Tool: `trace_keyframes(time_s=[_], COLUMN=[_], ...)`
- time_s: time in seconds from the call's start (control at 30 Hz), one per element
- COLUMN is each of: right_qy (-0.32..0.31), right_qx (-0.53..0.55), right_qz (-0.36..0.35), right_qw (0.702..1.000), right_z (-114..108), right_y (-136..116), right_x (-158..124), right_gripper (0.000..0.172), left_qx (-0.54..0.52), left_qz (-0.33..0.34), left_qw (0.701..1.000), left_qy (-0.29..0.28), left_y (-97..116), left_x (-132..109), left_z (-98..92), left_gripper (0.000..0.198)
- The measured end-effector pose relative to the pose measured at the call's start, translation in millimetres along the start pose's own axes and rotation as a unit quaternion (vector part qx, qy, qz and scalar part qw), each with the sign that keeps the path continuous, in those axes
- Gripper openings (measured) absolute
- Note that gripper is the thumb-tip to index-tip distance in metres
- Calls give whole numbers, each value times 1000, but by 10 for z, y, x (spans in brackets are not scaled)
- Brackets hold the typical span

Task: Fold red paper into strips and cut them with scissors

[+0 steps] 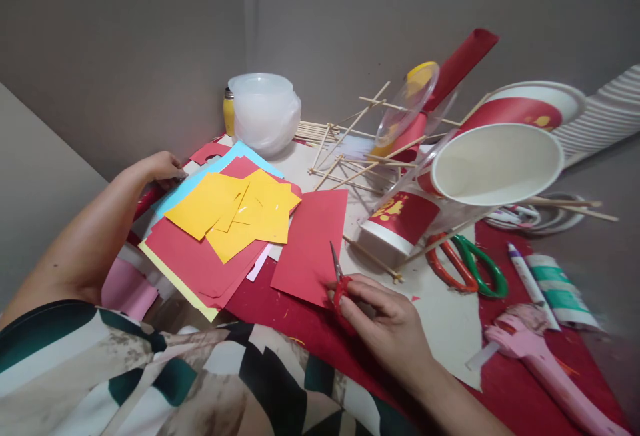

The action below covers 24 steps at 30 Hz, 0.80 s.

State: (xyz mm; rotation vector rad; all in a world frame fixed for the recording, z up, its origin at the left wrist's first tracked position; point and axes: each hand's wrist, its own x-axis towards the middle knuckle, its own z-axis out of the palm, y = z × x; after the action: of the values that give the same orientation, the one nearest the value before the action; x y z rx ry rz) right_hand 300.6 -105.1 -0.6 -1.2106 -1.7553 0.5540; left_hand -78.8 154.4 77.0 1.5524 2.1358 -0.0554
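Small red-handled scissors (341, 284) are in my right hand (385, 323), fingers through the loops and the pointed blades up. They are over a red paper sheet (313, 243) that lies near the table's front edge. At the far left, my left hand (167, 168) is beside the light blue paper (233, 156), its fingers curled down; what they hold, if anything, is hidden. Between the hands lies a stack of red paper (193, 259) with several cut yellow pieces (265, 209) spread on top.
A clear plastic tub (265, 113) stands at the back. To the right are a frame of thin wooden sticks (345, 163), white-and-red paper cups (495, 163), red-and-green-handled scissors (467, 269), a marker (533, 283) and a pink glue gun (545, 363). Walls enclose the table's back.
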Motion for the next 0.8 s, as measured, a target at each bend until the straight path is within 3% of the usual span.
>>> trace_keyframes(time_s=[0.07, 0.2, 0.4, 0.8], right_qy=[-2, 3, 6, 16], right_qx=[-3, -2, 10, 5], right_qz=[2, -1, -4, -1], right_qw=[1000, 1000, 1000, 1000], right_z=[-2, 4, 7, 0], right_y=[-8, -12, -21, -5], right_x=[3, 3, 11, 29], right_gripper=[23, 23, 22, 23], left_qx=[-18, -43, -51, 38], left_qz=[13, 32, 56, 79], left_qw=[1000, 998, 997, 996], left_qy=[10, 16, -2, -7], left_y=[-29, -85, -149, -24], left_x=[20, 57, 105, 192], left_z=[-8, -4, 27, 102], left_gripper=[10, 26, 26, 58])
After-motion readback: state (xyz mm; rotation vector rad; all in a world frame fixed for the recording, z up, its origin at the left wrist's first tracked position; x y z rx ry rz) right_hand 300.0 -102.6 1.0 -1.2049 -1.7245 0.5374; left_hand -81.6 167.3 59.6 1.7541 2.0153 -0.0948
